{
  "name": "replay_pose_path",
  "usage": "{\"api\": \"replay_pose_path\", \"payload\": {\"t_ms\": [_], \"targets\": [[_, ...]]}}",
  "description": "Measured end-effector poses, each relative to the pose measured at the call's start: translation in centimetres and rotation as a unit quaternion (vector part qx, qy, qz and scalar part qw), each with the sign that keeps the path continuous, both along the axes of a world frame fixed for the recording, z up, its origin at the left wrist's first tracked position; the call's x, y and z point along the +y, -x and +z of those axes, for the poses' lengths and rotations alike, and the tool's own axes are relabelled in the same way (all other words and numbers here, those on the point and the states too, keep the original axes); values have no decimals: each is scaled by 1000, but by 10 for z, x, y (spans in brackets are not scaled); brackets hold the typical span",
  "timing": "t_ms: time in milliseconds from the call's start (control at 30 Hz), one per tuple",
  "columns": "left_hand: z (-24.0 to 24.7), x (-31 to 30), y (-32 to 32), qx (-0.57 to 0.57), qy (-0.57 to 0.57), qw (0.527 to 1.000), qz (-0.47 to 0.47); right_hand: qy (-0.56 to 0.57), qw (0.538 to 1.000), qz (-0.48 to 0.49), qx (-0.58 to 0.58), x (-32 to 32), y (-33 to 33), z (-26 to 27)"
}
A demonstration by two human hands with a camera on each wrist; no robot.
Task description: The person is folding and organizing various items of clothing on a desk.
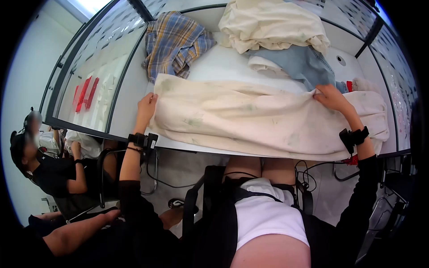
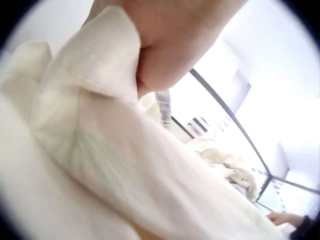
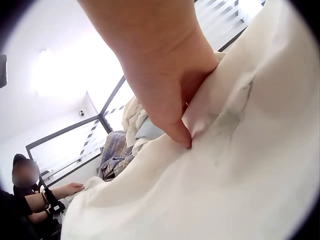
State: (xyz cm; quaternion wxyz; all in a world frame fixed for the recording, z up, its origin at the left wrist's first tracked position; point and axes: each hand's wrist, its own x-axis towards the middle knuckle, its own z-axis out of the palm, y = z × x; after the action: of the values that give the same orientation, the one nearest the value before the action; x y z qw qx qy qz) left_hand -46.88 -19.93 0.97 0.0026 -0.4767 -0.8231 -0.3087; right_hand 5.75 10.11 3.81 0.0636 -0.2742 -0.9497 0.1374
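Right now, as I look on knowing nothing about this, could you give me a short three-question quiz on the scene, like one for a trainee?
1. True or false: the left hand and the right hand both hold the pale cloth.
2. Which lies nearer the left hand?
A) the plaid cloth
B) the blue cloth
3. Fill in: the faint marks on the pale cloth are ____ish in colour.

Key: 1. True. 2. A. 3. Green.

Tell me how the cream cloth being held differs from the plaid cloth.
The cream cloth is pale with greenish marks; the plaid cloth is checked, blue and yellow. Left hand and right hand hold the cream cloth spread long; the plaid cloth lies bunched, untouched. Both show creases.
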Motion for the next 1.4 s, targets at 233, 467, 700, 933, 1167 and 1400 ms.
{"api": "replay_pose_path", "payload": {"t_ms": [233,467,700,933,1167,1400], "targets": [[-14,-10,24,64,128,990,10,-89,991,-98,-25,-21,-17,21],[-16,-39,42,-195,97,976,-25,-140,986,-62,61,-19,-65,32],[-23,-47,50,-190,80,977,-50,-34,986,-162,-8,10,-90,27],[-13,-60,40,-217,192,957,-19,-228,965,-131,14,12,-85,23],[39,4,-11,-304,50,947,-88,-88,993,53,56,-110,-32,35],[24,23,16,-218,43,967,-128,-242,962,122,-46,-144,-20,-23]]}}
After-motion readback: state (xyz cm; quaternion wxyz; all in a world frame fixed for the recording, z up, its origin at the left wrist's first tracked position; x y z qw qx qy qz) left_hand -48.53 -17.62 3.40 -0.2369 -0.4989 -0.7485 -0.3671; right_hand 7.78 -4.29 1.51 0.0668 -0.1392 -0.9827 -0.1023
